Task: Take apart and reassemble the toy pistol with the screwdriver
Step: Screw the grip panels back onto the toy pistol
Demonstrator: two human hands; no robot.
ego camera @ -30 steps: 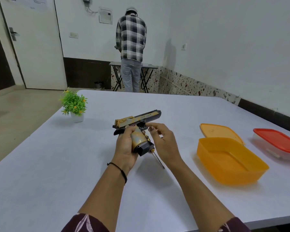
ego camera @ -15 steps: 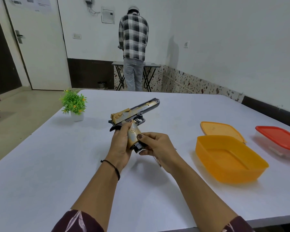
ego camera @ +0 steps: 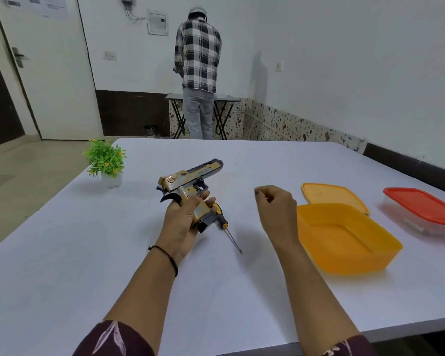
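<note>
Head view is showing a white table [ego camera: 62, 253] stretching across the frame. At far left, a small potted plant [ego camera: 105, 161] is standing near the table's edge. Right of it, the left hand [ego camera: 181, 219] is wrapping its fingers round the grip of the pistol [ego camera: 190, 177] and holding it clear of the table, with the muzzle pointing away to the right and tilting slightly up. Far behind, by the wall, a person [ego camera: 198, 55] in a checked shirt is standing with back turned at a folding table [ego camera: 226, 99]. Just beyond the pistol's butt, the screwdriver [ego camera: 226, 227] is lying on the table, its yellow and black handle partly hiding behind the butt and its shaft pointing toward the near right. The right hand [ego camera: 275, 204] is hovering apart from both, between the screwdriver and the tub [ego camera: 344, 253]. Its fingers are curling inward with the thumb toward the forefinger, and I cannot tell whether anything small is sitting between them. The orange tub is sitting open, with its lid [ego camera: 329, 195] lying flat just behind it. At far right, a clear box [ego camera: 419, 209] is wearing a red lid.
</note>
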